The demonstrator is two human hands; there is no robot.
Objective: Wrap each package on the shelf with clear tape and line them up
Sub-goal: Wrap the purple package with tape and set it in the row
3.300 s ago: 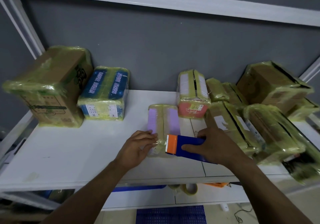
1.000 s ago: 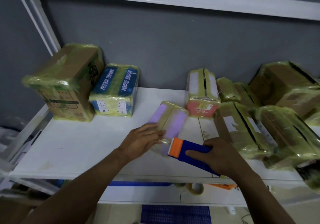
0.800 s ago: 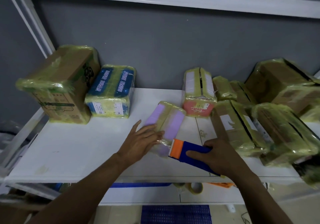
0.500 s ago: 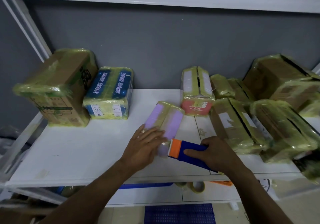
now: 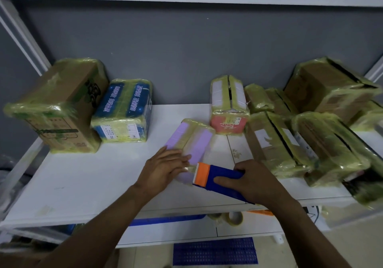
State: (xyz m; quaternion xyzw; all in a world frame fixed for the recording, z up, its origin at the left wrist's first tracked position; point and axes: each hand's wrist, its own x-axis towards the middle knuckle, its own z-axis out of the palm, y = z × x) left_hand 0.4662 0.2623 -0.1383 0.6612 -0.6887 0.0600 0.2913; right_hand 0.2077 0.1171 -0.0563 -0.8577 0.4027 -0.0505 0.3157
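Near the shelf (image 5: 83, 185) front edge: right hand (image 5: 256, 181) clamped on blue-orange tape dispenser (image 5: 217, 177), left hand (image 5: 163, 169) flat, fingers apart, on purple package (image 5: 192, 141). Other packages toward back edge look wrapped; lining up unfinished.

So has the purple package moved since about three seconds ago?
Yes. The purple package has turned, its far end swinging left, away from the red-fronted package.
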